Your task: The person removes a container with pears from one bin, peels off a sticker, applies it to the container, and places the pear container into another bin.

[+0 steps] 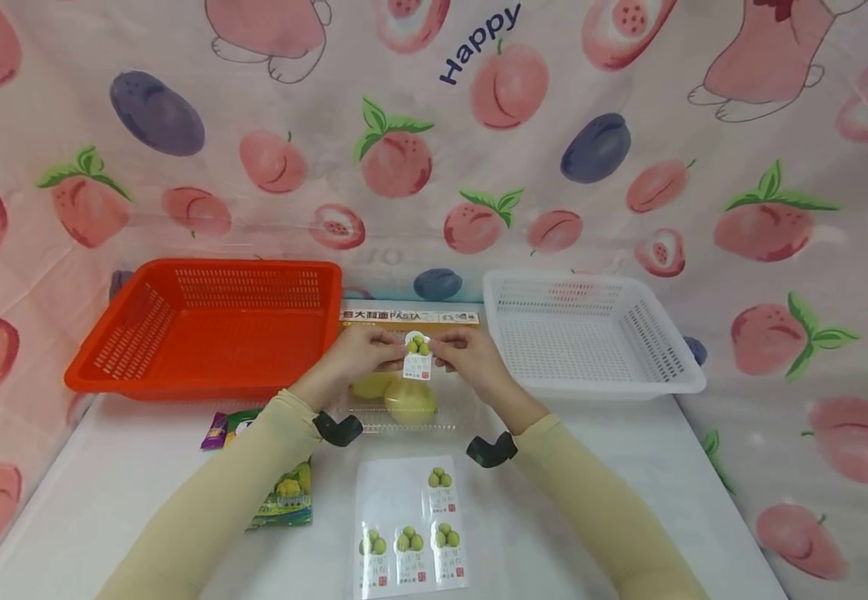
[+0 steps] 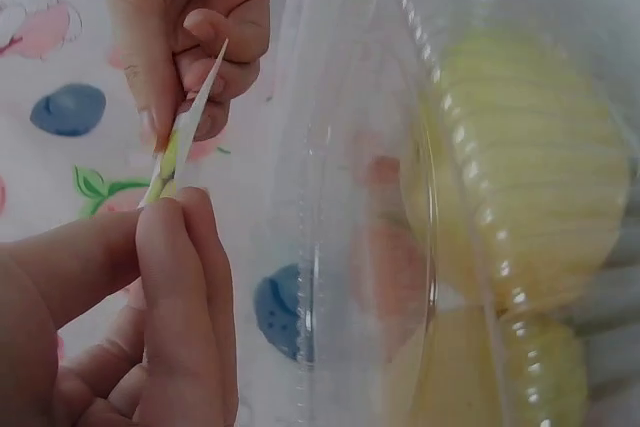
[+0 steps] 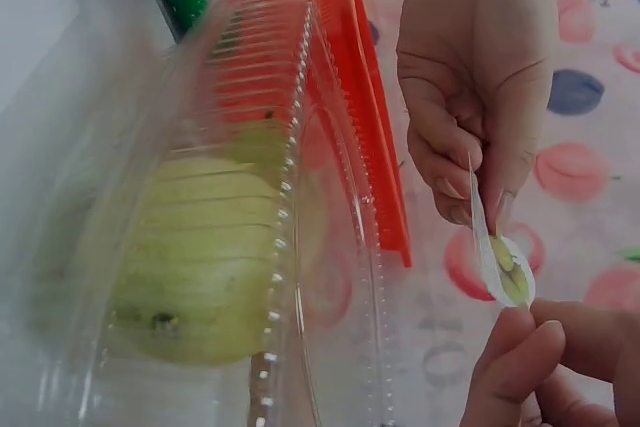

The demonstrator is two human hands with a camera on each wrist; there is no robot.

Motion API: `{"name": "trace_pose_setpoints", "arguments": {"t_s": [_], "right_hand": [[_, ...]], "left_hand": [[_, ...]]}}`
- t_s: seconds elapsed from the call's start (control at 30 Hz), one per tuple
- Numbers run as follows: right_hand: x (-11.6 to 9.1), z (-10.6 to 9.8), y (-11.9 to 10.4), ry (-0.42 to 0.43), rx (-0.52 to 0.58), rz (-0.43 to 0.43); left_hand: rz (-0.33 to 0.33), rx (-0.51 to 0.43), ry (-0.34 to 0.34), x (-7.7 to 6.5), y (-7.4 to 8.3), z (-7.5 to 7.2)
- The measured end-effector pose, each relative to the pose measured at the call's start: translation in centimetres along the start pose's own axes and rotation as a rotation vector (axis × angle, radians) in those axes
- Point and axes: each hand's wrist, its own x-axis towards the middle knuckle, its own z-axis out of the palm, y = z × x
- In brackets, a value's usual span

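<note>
My left hand (image 1: 354,358) and right hand (image 1: 479,362) pinch a fruit-printed sticker label (image 1: 418,365) between thumbs and fingertips, one at each side. Seen edge-on in the left wrist view, the label (image 2: 190,137) looks bent. Just below both hands sits a clear plastic clamshell box (image 1: 441,417) holding pale yellow-green, pear-like fruits (image 1: 409,402); neither hand appears to touch it. Nearer me on the table lies a sheet of matching stickers (image 1: 392,485), several still on its lower and right parts and a bare area at the upper left.
A red plastic basket (image 1: 253,367) stands at the back left, a white one (image 1: 591,387) at the back right. Between them lies a pasta package (image 1: 411,317). Green snack packets (image 1: 291,500) and a purple one (image 1: 214,432) are partly behind my left forearm. A fruit-print curtain (image 1: 418,242) hangs behind.
</note>
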Motion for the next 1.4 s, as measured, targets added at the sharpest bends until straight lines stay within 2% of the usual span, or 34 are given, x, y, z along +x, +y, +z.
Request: {"name": "trace_pose_setpoints", "arguments": {"t_s": [0.1,0.17,0.27,0.4,0.67,0.9,1.1,1.4], "right_hand": [[1.1,0.2,0.4,-0.010,0.098,0.074],[1.4,0.3,0.5,-0.009,0.126,0.107],[1.8,0.6,0.8,-0.007,0.116,0.129],[2.3,1.0,1.2,0.012,0.007,0.100],[2.4,1.3,1.4,0.028,-0.174,0.046],[2.7,1.9,1.2,0.032,-0.254,0.042],[3.0,2.4,1.5,0.046,-0.323,0.051],[3.3,2.8,1.8,0.048,-0.514,-0.054]], "left_hand": [[-0.063,-0.017,0.018,0.7,-0.2,-0.2],[-0.091,-0.020,0.028,1.0,-0.5,-0.3],[-0.088,-0.016,0.040,1.5,-0.9,-0.3],[-0.049,0.054,0.084,1.9,-1.4,-0.2],[0.063,0.351,0.174,1.8,-1.6,0.5],[0.063,0.499,0.219,1.8,-1.4,0.8],[0.064,0.587,0.223,2.1,-1.9,0.9],[0.040,0.746,0.237,2.0,-1.7,1.2]]}}
